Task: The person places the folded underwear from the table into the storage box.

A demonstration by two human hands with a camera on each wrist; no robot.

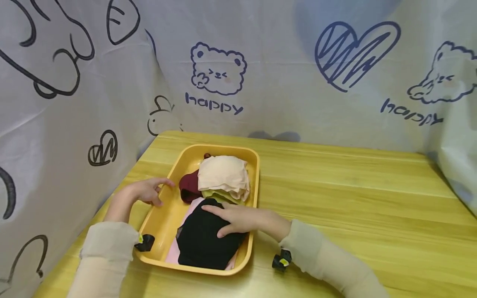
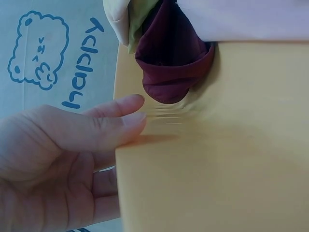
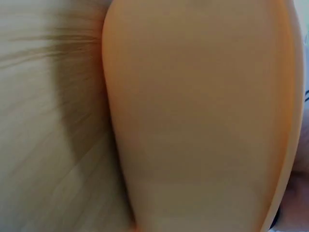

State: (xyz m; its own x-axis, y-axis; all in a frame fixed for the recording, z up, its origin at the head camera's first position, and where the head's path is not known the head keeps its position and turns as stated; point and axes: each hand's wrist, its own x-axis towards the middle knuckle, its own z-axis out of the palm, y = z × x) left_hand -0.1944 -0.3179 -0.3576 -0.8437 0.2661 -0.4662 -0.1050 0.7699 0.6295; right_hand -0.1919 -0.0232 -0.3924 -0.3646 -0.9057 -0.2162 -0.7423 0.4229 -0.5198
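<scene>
A yellow plastic tray [image 1: 161, 231] holds several folded cloths. My left hand [image 1: 150, 191] grips its left rim, with the thumb over the inside and other fingers outside; the left wrist view shows the hand [image 2: 63, 154] at the wall beside a maroon cloth [image 2: 166, 79]. My right hand [image 1: 238, 218] rests on a black folded cloth [image 1: 205, 244], fingers spread. Pink cloth [image 1: 172, 253] shows beneath the black one. Behind them lie a cream folded cloth [image 1: 223, 171] and an olive-green cloth [image 1: 223, 196]. In the right wrist view the tray's outer wall [image 3: 193, 116] hides most of the hand.
The tray stands on a wooden table [image 1: 335, 194] towards its left side. White sheeting [image 1: 283, 82] with drawn hearts, bears and lettering encloses the back and sides. A black wrist camera [image 1: 145, 243] sits by the left cuff, another wrist camera [image 1: 281, 260] by the right cuff.
</scene>
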